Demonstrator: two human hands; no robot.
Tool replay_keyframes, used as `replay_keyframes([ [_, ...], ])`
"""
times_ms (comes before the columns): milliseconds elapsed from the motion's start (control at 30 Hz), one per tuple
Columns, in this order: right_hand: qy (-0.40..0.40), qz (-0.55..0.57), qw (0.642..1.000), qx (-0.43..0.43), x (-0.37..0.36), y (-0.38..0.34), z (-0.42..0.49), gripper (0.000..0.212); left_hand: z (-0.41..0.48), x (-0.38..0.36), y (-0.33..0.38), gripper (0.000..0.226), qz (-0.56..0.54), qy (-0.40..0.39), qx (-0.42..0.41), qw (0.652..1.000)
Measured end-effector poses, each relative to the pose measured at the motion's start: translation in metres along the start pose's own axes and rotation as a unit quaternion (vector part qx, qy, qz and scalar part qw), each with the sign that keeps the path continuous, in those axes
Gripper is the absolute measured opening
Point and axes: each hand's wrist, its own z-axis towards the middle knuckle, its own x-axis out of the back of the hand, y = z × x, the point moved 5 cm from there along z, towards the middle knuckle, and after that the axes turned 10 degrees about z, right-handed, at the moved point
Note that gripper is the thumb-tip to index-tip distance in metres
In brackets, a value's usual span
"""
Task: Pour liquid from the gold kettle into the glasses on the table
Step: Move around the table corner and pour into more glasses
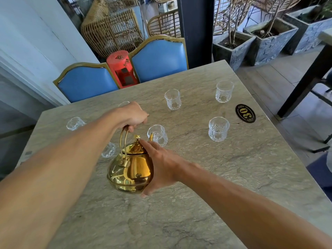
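Observation:
The gold kettle (130,169) is tilted forward above the stone table (197,186), its spout at the rim of a clear glass (159,134). My left hand (133,115) grips the top of the kettle's handle. My right hand (159,166) lies flat against the kettle's right side, one straight finger touching the lid knob. Several more cut glasses stand around: one (172,99) at the back centre, one (224,91) at the back right, one (218,129) to the right, one (75,123) at the left, one (108,150) partly hidden behind the kettle. Another glass is mostly hidden behind my left hand.
A black oval plaque (245,113) numbered 30 lies near the table's right edge. Two blue chairs (158,60) stand at the far side with a red cylinder (122,69) between them. Stone planters (233,49) and another table's leg (305,81) are to the right.

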Motion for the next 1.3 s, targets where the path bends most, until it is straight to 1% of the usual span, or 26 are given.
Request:
replay_keyframes([
  [200,0.001,0.002,1.000,0.001,0.0011,-0.0010,0.0020,0.149,0.0019,0.0005,-0.0006,0.009,0.005,-0.004,0.000,1.000],
  [500,0.005,0.001,1.000,0.004,0.0024,-0.0019,0.0053,0.149,-0.0016,0.0050,0.0031,0.021,0.015,0.000,-0.004,1.000],
  [733,0.009,-0.003,1.000,0.006,0.0029,-0.0024,0.0081,0.149,-0.0025,0.0085,0.0027,0.011,0.017,0.003,-0.006,1.000],
  [1100,0.017,-0.013,1.000,0.010,0.0006,-0.0038,0.0091,0.150,-0.0043,0.0092,0.0009,0.018,0.022,0.002,-0.012,1.000],
  [1300,0.015,-0.012,1.000,0.006,0.0011,-0.0058,0.0078,0.150,-0.0063,0.0095,0.0013,0.016,0.022,0.002,-0.009,1.000],
])
